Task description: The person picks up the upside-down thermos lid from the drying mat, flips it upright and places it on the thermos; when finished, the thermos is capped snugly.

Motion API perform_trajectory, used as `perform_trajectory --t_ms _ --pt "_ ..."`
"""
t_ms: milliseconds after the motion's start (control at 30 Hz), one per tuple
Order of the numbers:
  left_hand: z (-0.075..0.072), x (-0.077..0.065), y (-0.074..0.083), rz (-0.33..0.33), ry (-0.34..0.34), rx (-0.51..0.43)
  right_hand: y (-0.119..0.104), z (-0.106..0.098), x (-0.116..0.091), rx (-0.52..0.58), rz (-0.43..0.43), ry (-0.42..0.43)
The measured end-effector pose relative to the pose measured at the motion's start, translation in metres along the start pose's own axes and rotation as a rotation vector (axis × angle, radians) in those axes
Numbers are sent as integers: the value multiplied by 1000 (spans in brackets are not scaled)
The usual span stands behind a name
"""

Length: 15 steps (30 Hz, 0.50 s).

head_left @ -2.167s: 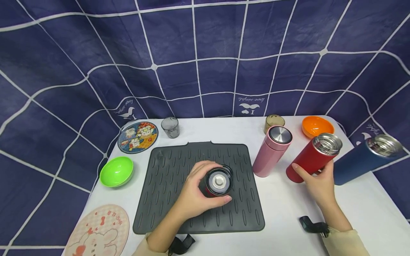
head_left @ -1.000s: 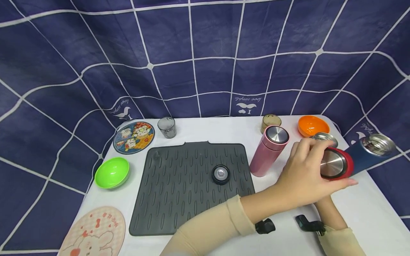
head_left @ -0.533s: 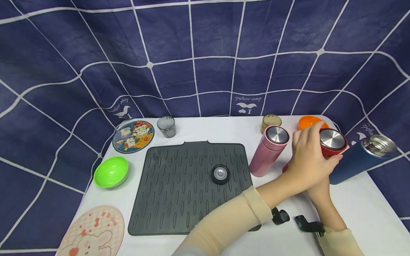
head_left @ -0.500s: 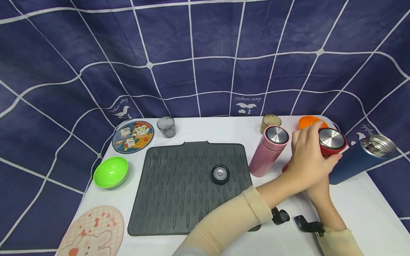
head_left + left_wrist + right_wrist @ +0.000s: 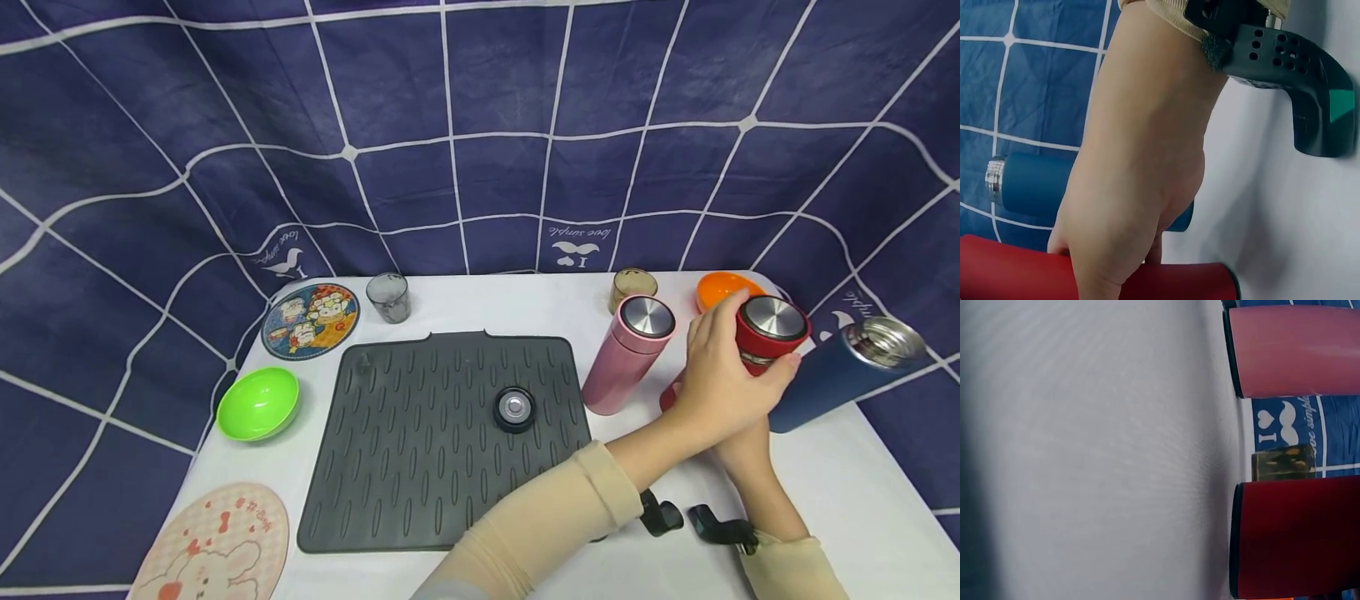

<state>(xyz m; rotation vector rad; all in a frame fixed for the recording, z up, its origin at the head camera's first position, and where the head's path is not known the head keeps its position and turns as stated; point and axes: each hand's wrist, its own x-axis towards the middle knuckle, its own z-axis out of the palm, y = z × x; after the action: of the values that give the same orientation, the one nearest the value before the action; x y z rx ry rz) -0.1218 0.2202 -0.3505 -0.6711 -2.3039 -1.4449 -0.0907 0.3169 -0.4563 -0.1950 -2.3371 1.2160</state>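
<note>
In the head view, my left hand point(image 5: 720, 379) grips a red lid point(image 5: 772, 323) with a silver top. The lid sits over the mouth of a red thermos bottle point(image 5: 670, 392), and a silver band shows beneath it. My right hand point(image 5: 742, 446), partly hidden behind the left, holds the bottle's body. The left wrist view shows the right hand's fingers point(image 5: 1110, 244) round the red bottle point(image 5: 1179, 281), which stands on the table. An open blue thermos bottle point(image 5: 840, 375) is close on the right. A pink thermos bottle point(image 5: 628, 354) with its lid on stands to the left.
On the dark grey mat point(image 5: 420, 433) lies a small black round piece point(image 5: 515, 408) with a silver centre. An amber glass point(image 5: 632, 286) and an orange bowl point(image 5: 723, 287) stand behind the bottles. Leftward are a grey glass point(image 5: 390, 298), a green bowl point(image 5: 258, 404) and two round placemats point(image 5: 217, 533).
My left hand has left the mat with the red lid and carried it right to the red bottle. The lid was tilted a second ago and now lies over the mouth. The right hand keeps its grip.
</note>
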Motion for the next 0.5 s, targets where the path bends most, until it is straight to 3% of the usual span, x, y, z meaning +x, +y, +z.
perform_trajectory --t_ms 200,300,500 --pt "10 1 -5 -84 33 -103 -3 1 3 31 26 4" --pt "12 2 -8 -83 36 -110 -4 2 5 47 45 10" --pt "13 1 -12 -27 -29 -166 -3 1 3 0 61 19"
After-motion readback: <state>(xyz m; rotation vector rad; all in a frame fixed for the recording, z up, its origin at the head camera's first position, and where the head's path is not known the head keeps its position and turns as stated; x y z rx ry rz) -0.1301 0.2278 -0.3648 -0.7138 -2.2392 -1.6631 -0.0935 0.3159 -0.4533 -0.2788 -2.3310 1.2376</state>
